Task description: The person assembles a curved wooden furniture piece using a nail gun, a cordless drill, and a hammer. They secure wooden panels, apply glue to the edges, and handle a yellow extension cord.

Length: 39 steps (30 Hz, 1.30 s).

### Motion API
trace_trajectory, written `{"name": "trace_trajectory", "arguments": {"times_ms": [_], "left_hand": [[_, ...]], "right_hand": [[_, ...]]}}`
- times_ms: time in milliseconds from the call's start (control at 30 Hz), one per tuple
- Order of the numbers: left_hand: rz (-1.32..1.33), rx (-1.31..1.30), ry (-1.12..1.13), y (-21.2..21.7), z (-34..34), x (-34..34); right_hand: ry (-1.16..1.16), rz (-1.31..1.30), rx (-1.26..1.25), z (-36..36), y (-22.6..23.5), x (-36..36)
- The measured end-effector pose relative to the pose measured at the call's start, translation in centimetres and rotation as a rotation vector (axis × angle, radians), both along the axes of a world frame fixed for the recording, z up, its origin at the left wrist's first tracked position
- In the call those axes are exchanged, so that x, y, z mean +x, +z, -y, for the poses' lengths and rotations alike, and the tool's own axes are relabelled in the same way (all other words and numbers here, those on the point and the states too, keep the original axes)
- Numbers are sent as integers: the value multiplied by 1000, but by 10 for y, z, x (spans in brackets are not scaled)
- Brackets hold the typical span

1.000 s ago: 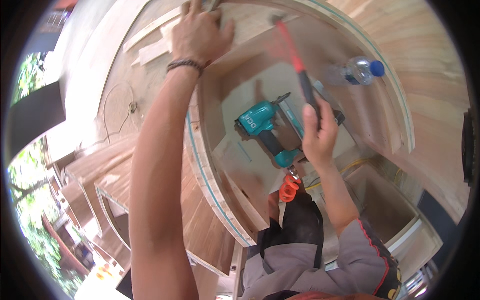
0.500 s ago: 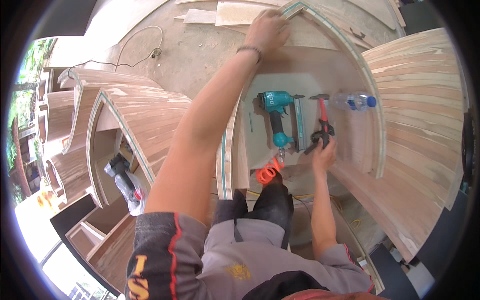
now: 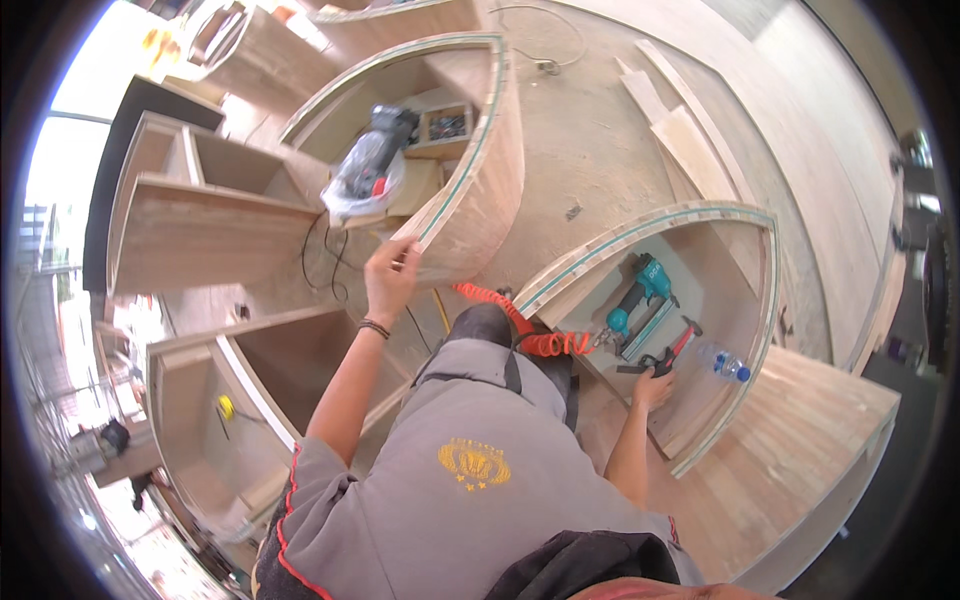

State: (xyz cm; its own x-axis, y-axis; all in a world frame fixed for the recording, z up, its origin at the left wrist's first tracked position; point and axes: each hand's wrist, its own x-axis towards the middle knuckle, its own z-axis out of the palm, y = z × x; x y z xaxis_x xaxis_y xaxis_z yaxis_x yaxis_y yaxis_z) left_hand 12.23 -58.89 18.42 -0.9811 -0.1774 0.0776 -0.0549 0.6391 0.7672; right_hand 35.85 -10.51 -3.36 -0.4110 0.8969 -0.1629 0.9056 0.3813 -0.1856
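My left hand (image 3: 388,278) is raised with loosely bent fingers, overlapping the near tip of a curved wooden cabinet shell (image 3: 512,150). Its fingers are a little apart with nothing seen in them; whether they touch the rim I cannot tell. My right hand (image 3: 653,389) is closed round the black grip of a red-and-black hammer (image 3: 682,344), inside a second curved shell (image 3: 640,228) at the right. Beside the hammer in that shell lie a teal nail gun (image 3: 650,278), joined to a coiled orange air hose (image 3: 555,344), and a clear plastic bottle (image 3: 722,362) with a blue cap.
The first shell holds a dark power tool partly in a plastic bag (image 3: 372,165) and a small wooden box (image 3: 445,125). Open wooden cabinets (image 3: 215,235) stand at the left. Thin boards (image 3: 690,140) lie on the floor at the far right. Cords run near my legs.
My view has swung left. My left hand has left the far rim of the right-hand shell and come back to the other shell's tip. My right hand stays at the hammer.
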Motion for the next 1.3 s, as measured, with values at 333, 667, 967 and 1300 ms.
{"name": "trace_trajectory", "arguments": {"times_ms": [333,667,967,1300], "left_hand": [[-40,75,251,-50,69,-31],[234,-655,77,-115,158,-214],[458,-456,-257,-143,184,-266],[430,-625,-299,33,152,-207]], "right_hand": [[305,-134,31,17,80,-61],[-2,-189,-37,146,89,4],[-112,-433,95,204,148,-23],[378,-633,193,280,269,-142]]}}
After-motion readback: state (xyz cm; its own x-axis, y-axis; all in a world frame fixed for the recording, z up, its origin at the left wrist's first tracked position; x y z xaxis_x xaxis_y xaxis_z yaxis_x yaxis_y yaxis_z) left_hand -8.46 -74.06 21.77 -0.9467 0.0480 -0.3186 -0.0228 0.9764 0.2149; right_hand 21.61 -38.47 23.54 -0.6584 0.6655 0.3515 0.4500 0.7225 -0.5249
